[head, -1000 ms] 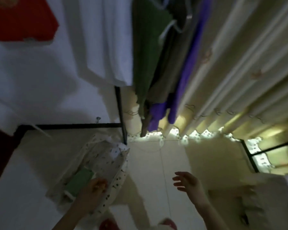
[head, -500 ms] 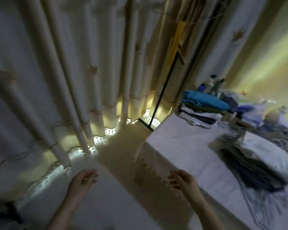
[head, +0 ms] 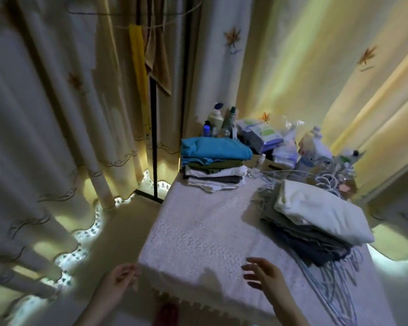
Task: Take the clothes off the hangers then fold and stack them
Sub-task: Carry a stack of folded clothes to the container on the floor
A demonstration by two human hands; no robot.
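Head view, what changed: a second ago we faced hanging garments over a floor basket. Half a second ago we were swinging past the curtain (head: 45, 114). Now we look down on the table (head: 193, 231), which fills the lower right of the frame.
Left hand: the left hand (head: 118, 282) sits at lower centre-left, just beside the table's near corner, fingers loosely bent and holding nothing. Earlier it was down at the basket.
Right hand: the right hand (head: 266, 278) is at lower centre, fingers spread apart over the tablecloth. It is empty, as in both earlier frames.
Clothes: a folded stack (head: 216, 151) with a blue top sits at the table's far edge, mid-frame. A second pile (head: 320, 212), topped in white, lies at right on loose hangers (head: 327, 285).
Still hanging: a yellow cloth (head: 138, 55) and a brown cloth (head: 159, 67) hang on the rack (head: 154, 137), upper centre.
Meaning: we judge that we reached the table with no garment to fold, so another trip to the hanging clothes is likely needed.
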